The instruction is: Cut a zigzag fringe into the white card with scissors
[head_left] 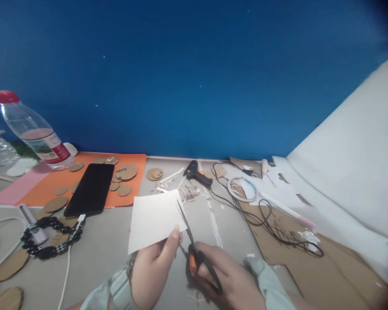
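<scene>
Right hand [226, 275], fingers closed around the handles of the scissors [188, 228]. The long axis of the scissors runs obliquely from the handles, low and to the right, to the tips, which point away from the person and leftward, at the right edge of the white paper [153, 219]. Left hand [155, 269], thumb uppermost, pinches the near edge of this sheet, held above the table [233, 241]. Beyond lies the black glue gun [197, 174]; to the left, the phone [91, 189], its long axis slanting away and rightward.
</scene>
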`<state>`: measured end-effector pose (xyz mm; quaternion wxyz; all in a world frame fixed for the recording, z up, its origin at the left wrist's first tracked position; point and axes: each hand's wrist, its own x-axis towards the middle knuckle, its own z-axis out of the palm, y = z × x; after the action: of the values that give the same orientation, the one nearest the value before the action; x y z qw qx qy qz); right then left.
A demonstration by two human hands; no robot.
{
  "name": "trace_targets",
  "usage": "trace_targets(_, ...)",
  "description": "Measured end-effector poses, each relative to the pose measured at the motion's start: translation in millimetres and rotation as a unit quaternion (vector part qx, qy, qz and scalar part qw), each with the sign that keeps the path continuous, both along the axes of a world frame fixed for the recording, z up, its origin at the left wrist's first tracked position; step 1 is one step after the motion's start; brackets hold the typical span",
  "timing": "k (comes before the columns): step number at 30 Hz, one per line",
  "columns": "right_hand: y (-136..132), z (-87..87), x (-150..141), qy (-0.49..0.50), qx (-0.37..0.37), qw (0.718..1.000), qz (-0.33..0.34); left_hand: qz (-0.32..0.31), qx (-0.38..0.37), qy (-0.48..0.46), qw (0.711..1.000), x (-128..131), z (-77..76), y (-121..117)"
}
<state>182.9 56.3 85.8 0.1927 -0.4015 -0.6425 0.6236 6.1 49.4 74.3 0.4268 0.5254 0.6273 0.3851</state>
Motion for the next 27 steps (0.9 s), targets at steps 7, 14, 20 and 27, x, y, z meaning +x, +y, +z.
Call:
trace_targets(7, -1.7, -6.1, -0.4, 0.015, 0.0, 1.0, -0.012, -0.001, -0.006, -0.007, 1.0, 0.1, 1.3, 1.2)
trace_targets(14, -2.4, -4.8, -1.2, -0.01, 0.012, 1.0, -0.023, 0.002, 0.002, -0.011, 1.0, 1.3, 4.2, 1.1)
trace_targets(20, -3.3, -1.7, -1.1, -0.016, 0.017, 0.999, -0.026, 0.009, -0.003, -0.024, 1.0, 2.2, 2.5, 1.5)
trace_targets(27, -4.2, -1.1, -2.2, -0.043, 0.017, 0.998, -0.04, 0.008, -0.007, -0.039, 0.999, 1.8, 2.8, 0.8)
